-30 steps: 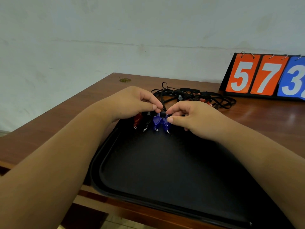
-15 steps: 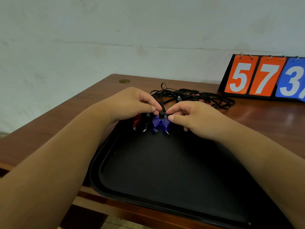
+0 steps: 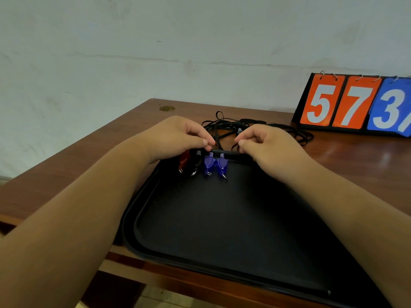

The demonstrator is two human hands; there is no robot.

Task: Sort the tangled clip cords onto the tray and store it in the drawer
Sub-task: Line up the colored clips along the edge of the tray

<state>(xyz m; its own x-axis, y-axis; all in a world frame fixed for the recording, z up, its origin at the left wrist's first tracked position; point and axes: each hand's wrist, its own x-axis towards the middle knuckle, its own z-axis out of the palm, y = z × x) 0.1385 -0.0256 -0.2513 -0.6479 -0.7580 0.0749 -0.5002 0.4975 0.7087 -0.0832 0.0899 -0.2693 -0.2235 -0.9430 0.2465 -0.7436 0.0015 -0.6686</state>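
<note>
A black tray (image 3: 222,230) lies on the wooden table in front of me. At its far rim sit two blue clips (image 3: 215,164), a black clip (image 3: 195,163) and a red clip (image 3: 184,161), their cords running back over the rim. A tangle of black clip cords (image 3: 231,127) lies on the table just behind the tray. My left hand (image 3: 175,136) pinches a cord at the rim above the clips. My right hand (image 3: 266,143) pinches a cord a little to the right of it. Both hands hover over the tray's far edge.
A flip scoreboard (image 3: 355,103) showing 5, 7 and 3 stands at the back right of the table. A small brass fitting (image 3: 166,108) sits near the table's far left corner. A pale wall rises behind the table, whose near edge (image 3: 178,272) runs under the tray.
My two hands, which were pinching fingertip to fingertip above the blue clips, have drawn apart sideways; the right hand has moved right. The clips stay at the rim.
</note>
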